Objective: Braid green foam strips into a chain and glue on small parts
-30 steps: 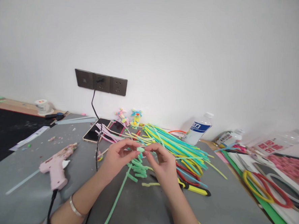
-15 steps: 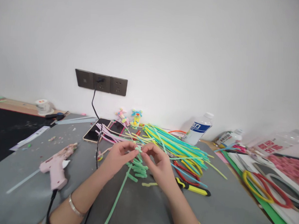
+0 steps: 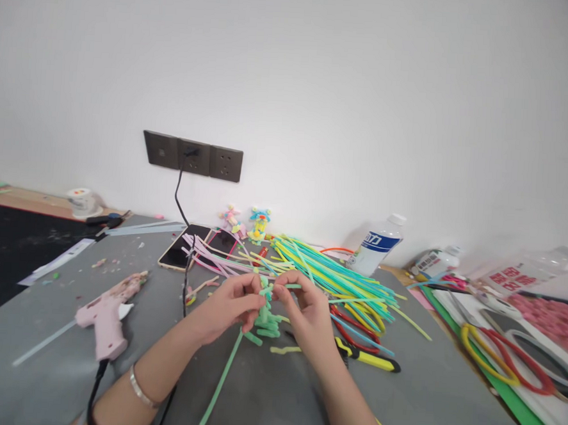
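Note:
Both hands meet at the middle of the table over a twisted green pipe cleaner (image 3: pixel 265 293). My left hand (image 3: pixel 230 307) is closed, pinching the left side of that piece between thumb and fingers. From the other side my right hand (image 3: pixel 304 307) pinches a green strand, whose end sticks out past the fingers. Just below the fingertips lie several short, bent green pipe cleaner pieces (image 3: pixel 268 331), partly hidden by the hands. One long green pipe cleaner (image 3: pixel 222 380) stretches from there toward the front of the table.
A pink glue gun (image 3: pixel 107 317) with its cord lies left. Behind the hands are a phone (image 3: pixel 180 250), two small figures and a heap of coloured pipe cleaners (image 3: pixel 338 277). Yellow-black pliers (image 3: pixel 371 359), a bottle (image 3: pixel 377 245) and red-yellow scissors (image 3: pixel 506 361) are at right.
My fingertips have shifted slightly apart and the left fingers have dropped a little. A green strand now shows across my right fingers, and more of the twisted piece is visible between the hands.

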`<action>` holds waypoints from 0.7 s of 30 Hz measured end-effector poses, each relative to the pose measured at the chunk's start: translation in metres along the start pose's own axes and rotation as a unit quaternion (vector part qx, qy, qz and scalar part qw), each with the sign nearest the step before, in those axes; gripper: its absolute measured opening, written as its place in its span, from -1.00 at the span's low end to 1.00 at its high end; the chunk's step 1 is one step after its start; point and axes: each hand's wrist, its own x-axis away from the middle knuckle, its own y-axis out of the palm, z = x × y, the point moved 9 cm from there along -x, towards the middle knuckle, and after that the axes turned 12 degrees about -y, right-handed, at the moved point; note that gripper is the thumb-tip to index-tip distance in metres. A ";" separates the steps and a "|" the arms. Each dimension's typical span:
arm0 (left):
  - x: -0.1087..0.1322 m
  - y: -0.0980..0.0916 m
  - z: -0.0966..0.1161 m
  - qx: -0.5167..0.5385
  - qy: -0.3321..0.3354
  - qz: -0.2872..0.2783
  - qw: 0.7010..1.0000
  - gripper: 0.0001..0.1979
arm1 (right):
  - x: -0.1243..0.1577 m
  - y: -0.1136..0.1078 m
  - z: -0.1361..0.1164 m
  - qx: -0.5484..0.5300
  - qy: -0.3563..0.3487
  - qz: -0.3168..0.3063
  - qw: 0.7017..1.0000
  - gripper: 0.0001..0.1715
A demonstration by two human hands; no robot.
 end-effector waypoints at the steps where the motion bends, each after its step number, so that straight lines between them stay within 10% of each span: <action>1: 0.000 0.001 0.000 0.020 -0.006 -0.005 1.000 -0.74 | 0.001 0.000 0.001 -0.008 0.005 0.003 1.000 -0.83; 21: -0.003 0.001 -0.002 0.015 -0.016 0.001 1.000 -0.68 | -0.002 0.002 -0.002 0.005 -0.022 -0.015 1.000 -0.90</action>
